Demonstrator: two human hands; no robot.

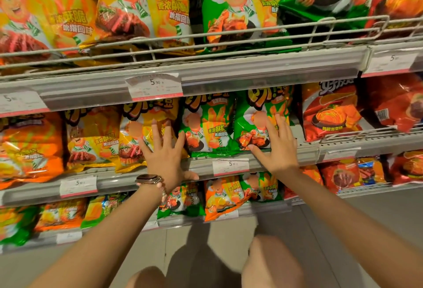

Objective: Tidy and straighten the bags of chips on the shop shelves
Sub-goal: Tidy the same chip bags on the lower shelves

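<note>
Light, puffy, crinkly and slippery, easily crushed: green chip bags just above the price tag, best nudged at the edges, left hand and right hand spread flat, gripping nothing.

White price tags along shelf edges, grey floor below.

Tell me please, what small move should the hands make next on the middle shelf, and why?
Probably press the two green bags together and square them. The right hand lies flat and open on the right green bag, which tilts and shows a dark gap to the left green bag. The left hand is spread open on the yellow bag at that bag's edge, gripping nothing.
</note>
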